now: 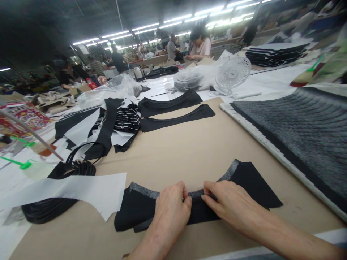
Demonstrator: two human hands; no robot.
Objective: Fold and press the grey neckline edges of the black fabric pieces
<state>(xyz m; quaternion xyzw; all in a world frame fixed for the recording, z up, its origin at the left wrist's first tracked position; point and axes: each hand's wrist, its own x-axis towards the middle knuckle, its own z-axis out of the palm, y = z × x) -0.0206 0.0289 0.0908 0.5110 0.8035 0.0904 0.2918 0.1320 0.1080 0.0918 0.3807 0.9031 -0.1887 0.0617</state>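
Head view: left hand and right hand each pinch the curved edge of the black piece on the table.

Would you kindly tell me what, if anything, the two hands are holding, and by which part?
The left hand and right hand pinch the black piece by its curved grey edge, near the middle.

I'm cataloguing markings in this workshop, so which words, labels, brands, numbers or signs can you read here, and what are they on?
None can be read.
Red printed packet at far left: too blurred to make out any lettering.
Small red item behind it: too small to read.
White fan: any mark on its hub is too small to read.
Black piece in both hands: no text visible.
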